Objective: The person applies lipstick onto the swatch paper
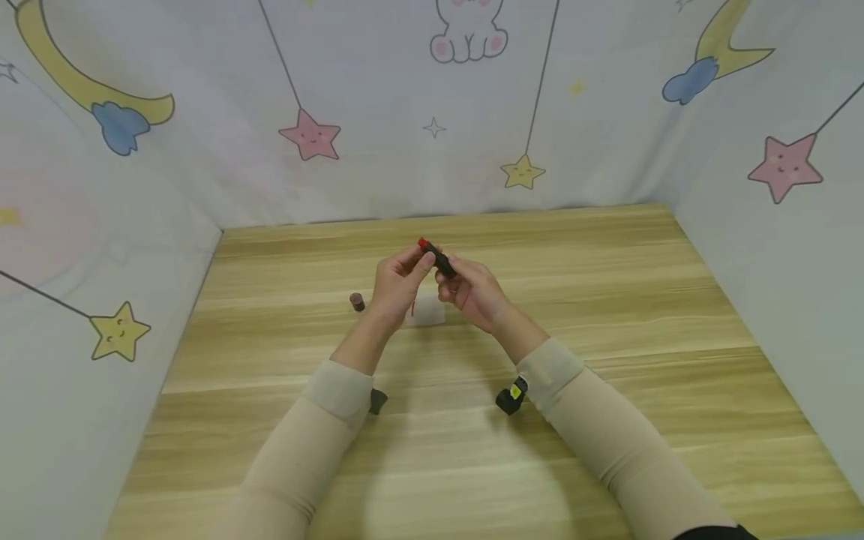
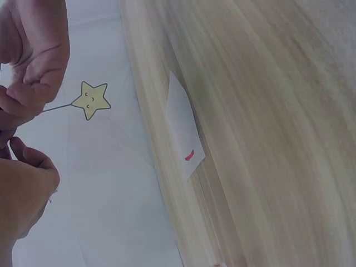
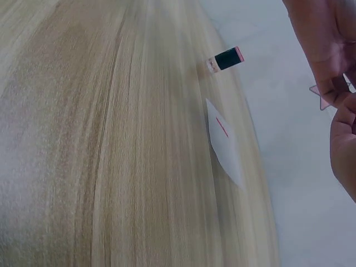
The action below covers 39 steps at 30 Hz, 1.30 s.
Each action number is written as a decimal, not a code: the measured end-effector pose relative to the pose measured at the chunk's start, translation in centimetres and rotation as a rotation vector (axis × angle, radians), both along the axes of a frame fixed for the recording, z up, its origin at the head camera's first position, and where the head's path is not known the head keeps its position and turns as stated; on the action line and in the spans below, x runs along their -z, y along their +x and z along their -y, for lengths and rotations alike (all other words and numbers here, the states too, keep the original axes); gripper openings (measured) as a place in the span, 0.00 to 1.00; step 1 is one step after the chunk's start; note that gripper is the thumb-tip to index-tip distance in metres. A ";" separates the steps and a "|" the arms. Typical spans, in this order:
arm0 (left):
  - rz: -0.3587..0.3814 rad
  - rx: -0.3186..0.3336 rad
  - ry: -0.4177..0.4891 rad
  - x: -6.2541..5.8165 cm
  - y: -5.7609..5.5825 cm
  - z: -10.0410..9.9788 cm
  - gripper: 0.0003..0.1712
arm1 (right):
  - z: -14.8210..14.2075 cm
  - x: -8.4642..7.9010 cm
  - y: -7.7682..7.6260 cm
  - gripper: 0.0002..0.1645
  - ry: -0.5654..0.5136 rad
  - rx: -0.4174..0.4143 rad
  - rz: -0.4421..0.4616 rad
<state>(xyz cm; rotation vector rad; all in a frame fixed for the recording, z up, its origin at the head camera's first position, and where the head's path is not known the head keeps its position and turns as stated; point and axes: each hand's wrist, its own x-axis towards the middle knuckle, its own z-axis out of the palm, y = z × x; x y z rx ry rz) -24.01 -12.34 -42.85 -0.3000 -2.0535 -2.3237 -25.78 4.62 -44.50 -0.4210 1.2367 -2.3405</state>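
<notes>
Both hands meet above the far half of the table in the head view. Between them is a short black tube with a red tip, too small to tell its exact kind. My left hand pinches it near the red end, thumb on top. The lower end is gripped by my right hand. Beneath the hands lies a white sheet of paper bearing a red stroke. The wrist views show the hands only at the edge, with the tube hidden by fingers.
A small dark cylinder with a reddish top stands on the table, left of the paper. The wood-grain table is bordered by a printed cloth wall. A black wrist device hangs at the right sleeve.
</notes>
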 end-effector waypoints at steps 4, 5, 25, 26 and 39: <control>-0.017 -0.061 -0.035 0.1 0.1 -0.3 0.19 | 0.0 0.2 0.1 0.16 0.011 0.037 -0.051; -0.024 -0.079 -0.045 0.2 0.2 -0.3 0.18 | 0.0 0.3 0.1 0.13 0.022 0.051 -0.065; -0.113 -0.235 -0.148 1.1 0.6 -0.8 0.14 | 0.9 1.0 0.5 0.16 0.241 0.290 -0.178; -0.127 -0.233 -0.167 1.1 0.5 -0.8 0.14 | 0.8 1.0 0.5 0.16 0.239 0.286 -0.178; -0.165 -0.066 -1.017 -0.5 -0.6 5.6 0.25 | 0.4 0.9 0.0 0.15 0.220 0.308 -0.126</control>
